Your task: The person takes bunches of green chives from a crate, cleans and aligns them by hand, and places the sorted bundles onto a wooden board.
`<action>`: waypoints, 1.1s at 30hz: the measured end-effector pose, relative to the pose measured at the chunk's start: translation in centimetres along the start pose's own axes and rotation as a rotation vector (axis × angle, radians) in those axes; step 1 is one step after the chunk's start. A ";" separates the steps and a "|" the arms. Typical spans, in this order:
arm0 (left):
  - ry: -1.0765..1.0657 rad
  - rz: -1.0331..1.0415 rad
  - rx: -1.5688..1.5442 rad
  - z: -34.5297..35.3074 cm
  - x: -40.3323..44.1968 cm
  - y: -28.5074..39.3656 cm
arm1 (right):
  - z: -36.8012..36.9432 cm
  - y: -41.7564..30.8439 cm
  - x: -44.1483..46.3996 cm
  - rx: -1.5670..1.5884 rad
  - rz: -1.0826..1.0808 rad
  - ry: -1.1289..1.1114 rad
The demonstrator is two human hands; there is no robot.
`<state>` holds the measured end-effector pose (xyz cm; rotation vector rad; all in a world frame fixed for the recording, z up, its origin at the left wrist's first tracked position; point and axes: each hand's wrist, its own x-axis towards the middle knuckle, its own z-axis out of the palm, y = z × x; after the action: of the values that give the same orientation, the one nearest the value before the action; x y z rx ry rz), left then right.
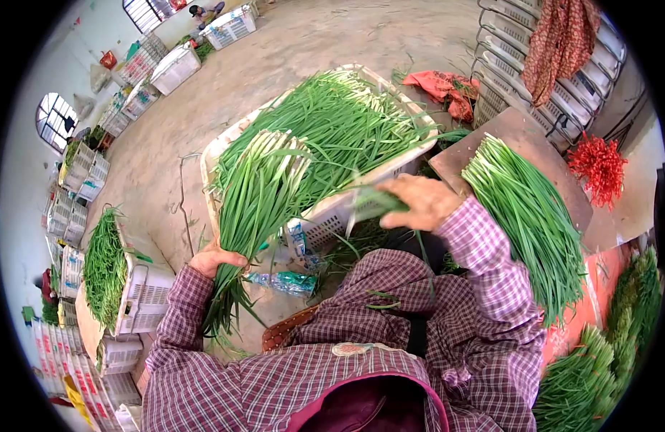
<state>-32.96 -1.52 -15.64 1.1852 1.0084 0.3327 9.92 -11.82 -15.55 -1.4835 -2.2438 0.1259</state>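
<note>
My left hand (216,258) is closed round the lower part of a bunch of garlic chives (264,183). The pale stem ends point up and away, and the green tips hang below the fist. My right hand (422,201) is raised over the near right side of the crate, with some loose chive blades (372,203) between its fingers, smeared by motion. A white plastic crate (325,229) in front of me is heaped with more chives (332,126). Right of my right arm, a large pile of chives (523,216) lies on a brown board (563,191).
Red ties (597,169) hang at the right, below stacked crates (505,86). Tied bundles (577,378) lie at the lower right. A chive-topped crate (142,288) stands at my left. Shiny wrappers (282,282) lie near my knees. Another person (206,13) is far back.
</note>
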 end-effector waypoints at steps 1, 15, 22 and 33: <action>-0.048 0.031 -0.028 0.2 0.1 0.0 | 0.2 0.3 0.3 0.003 0.005 0.005; -0.136 0.124 0.172 3.7 0.3 2.5 | -1.1 -0.1 4.1 -0.051 0.173 0.672; -0.024 0.275 0.472 3.9 0.8 2.6 | -3.9 -0.5 0.7 -0.236 0.497 0.196; 0.095 0.424 0.641 7.4 1.7 4.0 | 0.7 -6.9 6.3 0.030 0.242 0.578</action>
<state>-25.03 -3.27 -12.75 1.9915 0.9687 0.4150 1.75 -8.95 -12.07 -1.5293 -1.5983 -0.1753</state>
